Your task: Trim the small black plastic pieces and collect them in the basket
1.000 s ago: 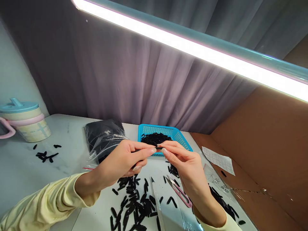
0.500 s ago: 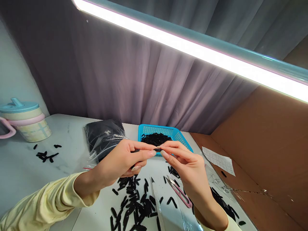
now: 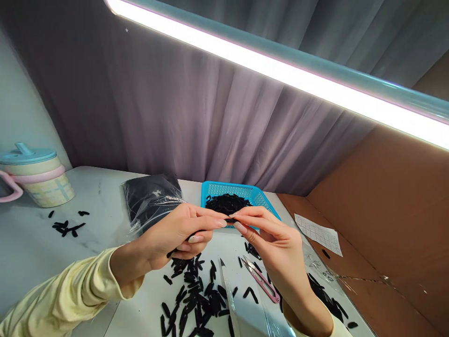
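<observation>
Between the fingertips of both hands is a small black strip (image 3: 230,220), most of it covered. My left hand (image 3: 184,229) pinches its left end with thumb and index finger. More black material shows under that hand's curled fingers. From the other side, my right hand (image 3: 275,234) grips the strip with thumb and fingertips. Below the hands lies a loose pile of black strips (image 3: 201,299). Beside the pile rests a slim pointed metal tool (image 3: 228,290), and further right are thread snips (image 3: 261,281) with pink handles.
A blue basket (image 3: 264,199) of black strips stands behind the hands. Left of it lies a clear bag (image 3: 150,199) with black contents. A lidded cup (image 3: 45,182) is at far left. Printed paper (image 3: 319,234) lies right; a bright lamp (image 3: 280,70) crosses above.
The wrist and curled fingers of my left hand have shifted slightly, and a black piece now shows beneath them. Both hands still pinch the strip in nearly the same place.
</observation>
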`<action>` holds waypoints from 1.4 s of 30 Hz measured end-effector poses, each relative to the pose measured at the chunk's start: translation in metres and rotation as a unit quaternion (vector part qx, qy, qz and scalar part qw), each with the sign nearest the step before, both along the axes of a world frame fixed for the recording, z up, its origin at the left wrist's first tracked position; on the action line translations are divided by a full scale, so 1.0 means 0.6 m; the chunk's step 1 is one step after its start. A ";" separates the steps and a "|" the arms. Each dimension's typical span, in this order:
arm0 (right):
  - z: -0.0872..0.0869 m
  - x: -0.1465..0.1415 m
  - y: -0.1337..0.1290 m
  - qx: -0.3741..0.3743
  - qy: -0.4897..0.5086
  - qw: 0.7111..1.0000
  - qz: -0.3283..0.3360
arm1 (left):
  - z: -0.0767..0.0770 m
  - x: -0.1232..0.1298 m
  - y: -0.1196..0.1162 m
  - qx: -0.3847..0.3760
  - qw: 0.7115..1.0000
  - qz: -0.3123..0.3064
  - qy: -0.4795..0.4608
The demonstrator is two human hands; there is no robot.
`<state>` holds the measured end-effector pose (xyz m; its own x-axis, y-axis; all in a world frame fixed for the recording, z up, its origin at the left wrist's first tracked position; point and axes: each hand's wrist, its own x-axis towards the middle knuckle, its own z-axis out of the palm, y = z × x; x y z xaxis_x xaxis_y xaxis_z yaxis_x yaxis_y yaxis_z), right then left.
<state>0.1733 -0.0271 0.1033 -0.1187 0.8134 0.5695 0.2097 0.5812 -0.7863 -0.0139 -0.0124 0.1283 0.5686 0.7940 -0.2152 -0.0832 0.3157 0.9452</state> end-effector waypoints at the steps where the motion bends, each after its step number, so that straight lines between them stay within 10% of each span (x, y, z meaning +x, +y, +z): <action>1: 0.000 0.000 0.000 -0.001 -0.001 1.000 0.000 | 0.000 0.000 0.000 -0.001 1.000 0.002 0.001; 28: -0.016 -0.005 0.021 0.162 -0.095 0.979 -0.082 | -0.020 0.013 0.010 0.047 0.998 0.041 -0.009; 36: -0.083 0.078 0.165 0.051 -0.132 0.971 -0.191 | -0.039 0.021 0.030 0.023 0.999 0.044 -0.015; 42: -0.048 0.027 0.093 0.014 -0.154 0.981 -0.114 | -0.050 0.026 0.027 0.059 0.997 0.054 0.002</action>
<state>0.1894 0.0290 0.0748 -0.1053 0.8237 0.5571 0.5625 0.5113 -0.6497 0.0018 0.0037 0.0983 0.4788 0.8699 -0.1185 -0.1075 0.1921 0.9755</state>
